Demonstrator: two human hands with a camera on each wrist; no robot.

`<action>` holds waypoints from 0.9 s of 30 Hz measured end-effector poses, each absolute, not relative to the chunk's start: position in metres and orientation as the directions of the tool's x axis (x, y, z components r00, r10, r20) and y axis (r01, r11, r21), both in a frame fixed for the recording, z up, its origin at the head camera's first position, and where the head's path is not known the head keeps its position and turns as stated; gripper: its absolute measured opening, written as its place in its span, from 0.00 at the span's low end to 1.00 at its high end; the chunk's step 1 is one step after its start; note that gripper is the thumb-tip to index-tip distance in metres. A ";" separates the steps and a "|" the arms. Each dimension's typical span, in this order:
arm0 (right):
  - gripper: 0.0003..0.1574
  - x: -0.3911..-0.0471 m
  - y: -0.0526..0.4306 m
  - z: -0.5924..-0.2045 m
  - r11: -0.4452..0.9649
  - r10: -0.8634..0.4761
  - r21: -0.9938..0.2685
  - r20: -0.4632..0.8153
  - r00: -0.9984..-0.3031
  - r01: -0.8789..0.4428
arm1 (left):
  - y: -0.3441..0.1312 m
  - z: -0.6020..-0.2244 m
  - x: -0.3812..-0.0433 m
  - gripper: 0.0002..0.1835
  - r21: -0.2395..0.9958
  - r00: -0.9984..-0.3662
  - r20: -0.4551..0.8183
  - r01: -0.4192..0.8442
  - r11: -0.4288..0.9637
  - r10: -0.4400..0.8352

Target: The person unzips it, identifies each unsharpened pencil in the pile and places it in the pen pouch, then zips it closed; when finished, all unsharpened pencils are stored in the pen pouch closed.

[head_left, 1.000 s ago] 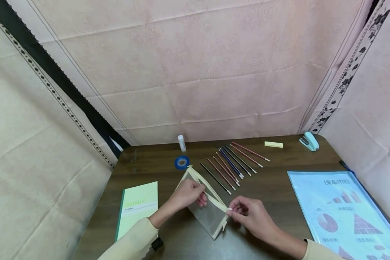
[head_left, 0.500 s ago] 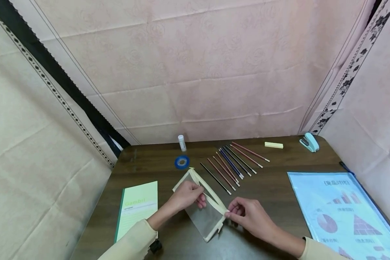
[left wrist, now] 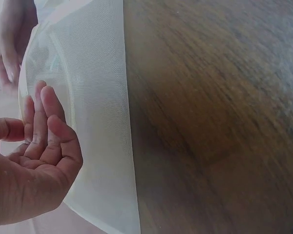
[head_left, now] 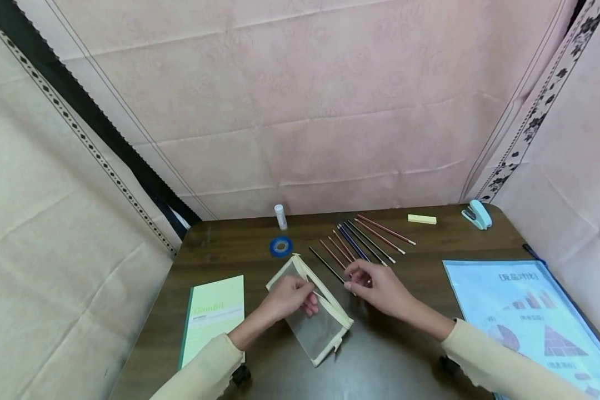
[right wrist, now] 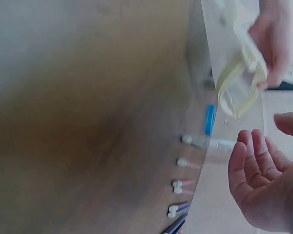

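A mesh zip pouch [head_left: 310,336] with cream edging lies slanted in the middle of the table in the head view, its zip side parted. My left hand [head_left: 291,297] pinches the pouch's upper edge between thumb and fingers; the pouch mesh [left wrist: 102,107] spreads behind those fingers in the left wrist view. Over the near ends of a fanned row of pencils hovers my right hand [head_left: 377,286]. In the right wrist view a gap shows between its thumb and loosely bent fingers [right wrist: 251,151], with nothing held. The nearest, a dark pencil [head_left: 325,264], is partly covered by that hand.
Left of the pouch lies a green notebook [head_left: 217,303]. Behind are a blue tape roll [head_left: 273,248] and an upright glue stick [head_left: 281,218]. A pale yellow block [head_left: 422,219] and a light blue stapler [head_left: 479,215] sit back right. A blue folder [head_left: 480,278] with charts covers the right side.
My right hand has let go of the pouch's near right corner and moved up and away to the pencils. My left hand keeps its pinch; the pouch has shifted slightly left.
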State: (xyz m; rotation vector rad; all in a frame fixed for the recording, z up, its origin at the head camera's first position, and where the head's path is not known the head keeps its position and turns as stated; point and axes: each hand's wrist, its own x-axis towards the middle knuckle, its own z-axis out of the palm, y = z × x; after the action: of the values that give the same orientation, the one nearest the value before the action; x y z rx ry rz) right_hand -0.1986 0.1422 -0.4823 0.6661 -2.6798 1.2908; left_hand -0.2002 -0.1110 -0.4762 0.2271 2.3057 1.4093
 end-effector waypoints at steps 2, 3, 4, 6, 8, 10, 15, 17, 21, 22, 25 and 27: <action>0.12 -0.212 0.141 -0.483 0.547 -0.339 -0.717 0.281 -0.898 -0.431 | -0.111 -0.475 -0.202 0.22 0.874 -0.894 -0.270 -0.073 0.481 0.356; 0.14 -0.218 0.140 -0.484 0.550 -0.337 -0.714 0.285 -0.898 -0.433 | -0.111 -0.475 -0.202 0.22 0.872 -0.894 -0.268 -0.067 0.484 0.360; 0.15 -0.223 0.138 -0.485 0.557 -0.338 -0.708 0.285 -0.897 -0.435 | -0.112 -0.474 -0.203 0.22 0.872 -0.893 -0.267 -0.063 0.486 0.363; 0.17 -0.233 0.134 -0.486 0.565 -0.349 -0.699 0.280 -0.894 -0.439 | -0.112 -0.473 -0.204 0.22 0.869 -0.891 -0.265 -0.056 0.492 0.367; 0.17 -0.242 0.130 -0.489 0.571 -0.360 -0.694 0.269 -0.893 -0.439 | -0.112 -0.472 -0.204 0.22 0.864 -0.892 -0.264 -0.049 0.500 0.368; 0.18 -0.249 0.125 -0.491 0.581 -0.362 -0.688 0.261 -0.895 -0.435 | -0.112 -0.471 -0.204 0.22 0.863 -0.891 -0.263 -0.046 0.503 0.369; 0.17 -0.264 0.114 -0.499 0.602 -0.352 -0.664 0.278 -0.894 -0.444 | -0.114 -0.471 -0.205 0.22 0.862 -0.890 -0.262 -0.042 0.504 0.373; 0.16 -0.268 0.109 -0.501 0.615 -0.352 -0.646 0.288 -0.891 -0.452 | -0.115 -0.471 -0.206 0.22 0.865 -0.887 -0.269 -0.052 0.498 0.374; 0.16 -0.272 0.101 -0.505 0.657 -0.344 -0.605 0.291 -0.893 -0.451 | -0.120 -0.470 -0.207 0.22 0.874 -0.884 -0.278 -0.070 0.481 0.376; 0.16 -0.272 0.099 -0.505 0.672 -0.340 -0.593 0.287 -0.896 -0.445 | -0.120 -0.469 -0.207 0.22 0.876 -0.883 -0.281 -0.076 0.477 0.375; 0.17 -0.270 0.093 -0.506 0.730 -0.329 -0.544 0.250 -0.911 -0.413 | -0.121 -0.468 -0.206 0.22 0.878 -0.880 -0.291 -0.088 0.471 0.377; 0.17 -0.268 0.090 -0.506 0.765 -0.330 -0.505 0.227 -0.916 -0.400 | -0.121 -0.468 -0.205 0.22 0.880 -0.877 -0.295 -0.094 0.466 0.379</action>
State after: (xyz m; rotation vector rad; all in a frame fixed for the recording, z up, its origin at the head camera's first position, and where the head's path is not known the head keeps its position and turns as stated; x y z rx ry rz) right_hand -0.2681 0.0902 -0.5063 0.5886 -2.8326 0.8534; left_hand -0.2045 -0.1212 -0.4685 0.2375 2.2641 1.3998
